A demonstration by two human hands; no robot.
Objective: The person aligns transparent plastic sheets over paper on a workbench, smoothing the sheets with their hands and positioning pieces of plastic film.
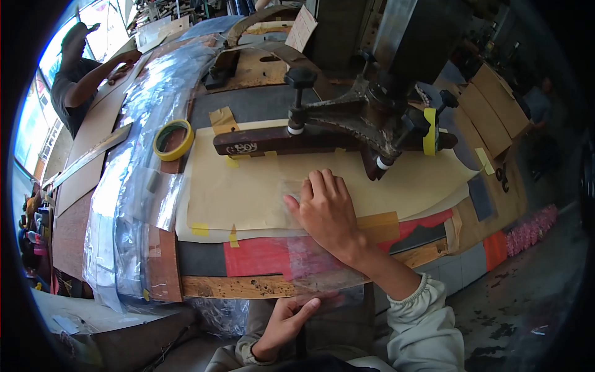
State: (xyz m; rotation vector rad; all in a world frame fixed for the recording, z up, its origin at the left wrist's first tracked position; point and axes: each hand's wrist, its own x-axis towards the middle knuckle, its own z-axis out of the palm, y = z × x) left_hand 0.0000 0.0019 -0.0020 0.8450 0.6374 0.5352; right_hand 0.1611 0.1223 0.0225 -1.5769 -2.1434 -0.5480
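Note:
A clear plastic sheet [313, 263] hangs over the wooden front edge of the table, across red and dark material. My right hand [328, 214] lies on its upper part, fingers stretched out and pressed flat against the cream paper [248, 192] beneath. Below the table edge, my left hand [286, 322] pinches the sheet's lower end between thumb and fingers. Behind my right hand, a dark bar [260, 146] rests across the paper, under a metal press arm [347, 111] with black knobs.
A yellow tape roll [162, 155] lies left, by layered clear plastic [118, 204]. Yellow tape [429, 133] wraps the bar's right end. A metal ruler [93, 155] rests on boards near another person [77, 80]. Scissors [502, 178] and cardboard [496, 108] are at right.

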